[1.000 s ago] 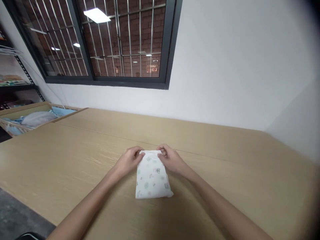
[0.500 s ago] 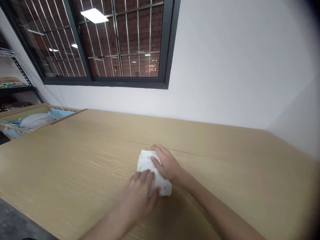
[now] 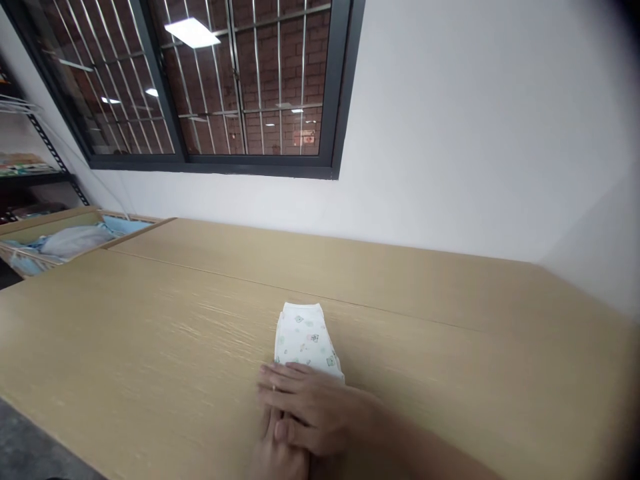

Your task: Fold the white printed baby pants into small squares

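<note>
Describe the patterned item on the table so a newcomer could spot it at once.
Under the dark barred window, a pale wood table spans the view. Near its seam lies a folded white diaper dotted with small pastel prints, its near end at the right hand.

On my remote feed at this hour I count two hands, one left hand [image 3: 275, 453] and one right hand [image 3: 313, 400], wearing a single ring [image 3: 273, 387] between them. One folded diaper [image 3: 305, 337] lies on two tabletop panels [image 3: 125, 320]. Beyond them I count one barred window [image 3: 250, 87], one wooden crate [image 3: 45, 221] and one metal shelf rack [image 3: 50, 150].
</note>
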Motion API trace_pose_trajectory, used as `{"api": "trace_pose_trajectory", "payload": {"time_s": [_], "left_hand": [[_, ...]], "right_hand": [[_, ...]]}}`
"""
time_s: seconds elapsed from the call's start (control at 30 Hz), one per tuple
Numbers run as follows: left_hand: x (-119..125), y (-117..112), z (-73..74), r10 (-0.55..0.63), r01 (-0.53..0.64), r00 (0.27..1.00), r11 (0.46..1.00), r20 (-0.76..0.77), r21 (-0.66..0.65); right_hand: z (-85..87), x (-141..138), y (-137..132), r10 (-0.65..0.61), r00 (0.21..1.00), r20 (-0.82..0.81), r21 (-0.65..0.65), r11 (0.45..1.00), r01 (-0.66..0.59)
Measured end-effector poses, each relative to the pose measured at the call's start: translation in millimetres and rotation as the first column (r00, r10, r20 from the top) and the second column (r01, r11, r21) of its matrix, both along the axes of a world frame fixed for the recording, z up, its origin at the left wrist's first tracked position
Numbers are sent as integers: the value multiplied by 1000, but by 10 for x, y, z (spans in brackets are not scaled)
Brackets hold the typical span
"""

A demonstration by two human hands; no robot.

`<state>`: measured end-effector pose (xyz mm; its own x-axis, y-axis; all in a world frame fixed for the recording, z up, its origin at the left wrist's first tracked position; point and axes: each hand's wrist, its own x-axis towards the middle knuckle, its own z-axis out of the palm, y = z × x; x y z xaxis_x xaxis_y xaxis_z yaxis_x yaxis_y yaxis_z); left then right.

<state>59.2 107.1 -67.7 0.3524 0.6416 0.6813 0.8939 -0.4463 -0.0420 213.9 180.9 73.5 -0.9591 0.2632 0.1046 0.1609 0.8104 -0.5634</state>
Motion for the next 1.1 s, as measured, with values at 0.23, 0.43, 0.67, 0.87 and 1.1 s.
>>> {"api": "trace_pose_trajectory", "payload": {"time_s": [0.23,0.43,0.67,0.87,1.1], "left_hand": [[74,-54,64,115,-102,979,992,-168,79],[74,-71,179,94,-78,974,994,-206,81],[-42,-17,447,-17,21,995,999,-98,30],[-369,69,858,-179,200,979,931,94,-307],[-495,272,1030,-225,267,964,820,143,-507]], "right_hand": [[-224,93,555,-191,980,62,278,946,167],[-302,203,1018,-299,952,60,343,902,262],[-386,264,1167,-347,935,-74,413,843,345],[-309,351,875,-449,855,-258,386,764,518],[-140,590,287,-299,939,-170,214,919,331]]}}
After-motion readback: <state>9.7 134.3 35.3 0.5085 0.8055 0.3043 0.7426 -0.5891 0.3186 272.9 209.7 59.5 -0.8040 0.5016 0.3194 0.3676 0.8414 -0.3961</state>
